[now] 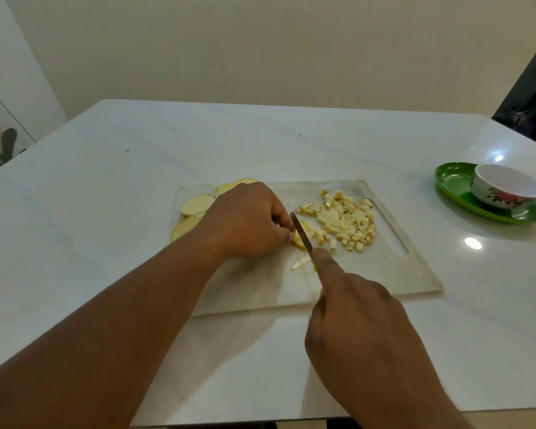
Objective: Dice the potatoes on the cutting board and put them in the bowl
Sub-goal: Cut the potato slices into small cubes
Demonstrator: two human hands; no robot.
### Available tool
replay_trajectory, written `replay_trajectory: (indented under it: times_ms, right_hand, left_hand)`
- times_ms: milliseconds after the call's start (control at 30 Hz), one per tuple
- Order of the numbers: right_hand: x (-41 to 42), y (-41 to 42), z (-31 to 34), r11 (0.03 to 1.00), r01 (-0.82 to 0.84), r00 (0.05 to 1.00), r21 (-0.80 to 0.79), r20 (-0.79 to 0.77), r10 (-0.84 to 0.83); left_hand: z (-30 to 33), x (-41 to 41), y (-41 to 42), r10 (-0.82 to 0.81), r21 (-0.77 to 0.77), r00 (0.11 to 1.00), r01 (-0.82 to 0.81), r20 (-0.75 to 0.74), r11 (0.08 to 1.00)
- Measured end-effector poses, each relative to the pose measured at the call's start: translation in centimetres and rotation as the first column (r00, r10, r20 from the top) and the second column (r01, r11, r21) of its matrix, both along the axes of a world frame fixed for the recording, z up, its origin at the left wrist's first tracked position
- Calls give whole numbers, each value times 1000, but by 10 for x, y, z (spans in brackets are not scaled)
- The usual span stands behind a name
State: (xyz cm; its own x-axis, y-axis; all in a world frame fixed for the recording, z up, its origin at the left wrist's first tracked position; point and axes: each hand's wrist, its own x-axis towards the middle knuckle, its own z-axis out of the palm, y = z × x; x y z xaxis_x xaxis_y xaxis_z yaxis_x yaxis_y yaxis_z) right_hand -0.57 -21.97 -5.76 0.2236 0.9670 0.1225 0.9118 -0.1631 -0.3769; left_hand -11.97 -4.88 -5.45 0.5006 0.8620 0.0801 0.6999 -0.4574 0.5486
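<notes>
A pale marbled cutting board (384,274) lies in the middle of the white table. A heap of diced potato (344,219) sits on its right half. Several round potato slices (197,205) lie at its left edge. My left hand (248,221) pins a potato slice (299,239) with curled fingertips. My right hand (356,320) grips a knife (302,233), index finger along its spine, the blade set across that slice. A thin potato strip (300,262) lies just in front of the blade. The white flowered bowl (505,190) stands far right.
The bowl sits on a green plate (452,181) near the table's right edge. A handle slot (393,227) runs along the board's right side. A wall stands behind the table, and a dark chair shows at the far right.
</notes>
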Motion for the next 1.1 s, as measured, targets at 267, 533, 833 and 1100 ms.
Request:
replay_trajectory:
  times_ms: [267, 533, 833, 1100]
  right_hand:
    - [-2, 2, -9, 1000, 13, 1000, -27, -15, -13]
    - [2, 10, -7, 998, 8, 1000, -64, 12, -7]
    - [4, -2, -4, 995, -1, 998, -100, 61, 8]
    - [11, -31, 11, 982, 24, 999, -186, 32, -18]
  left_hand:
    - [-1, 1, 0, 24, 0, 1000, -24, 8, 1000]
    - [-1, 5, -1, 57, 51, 998, -57, 3, 997]
    - [0, 8, -6, 69, 53, 997, -67, -22, 996]
    - [2, 5, -4, 33, 39, 999, -32, -19, 999]
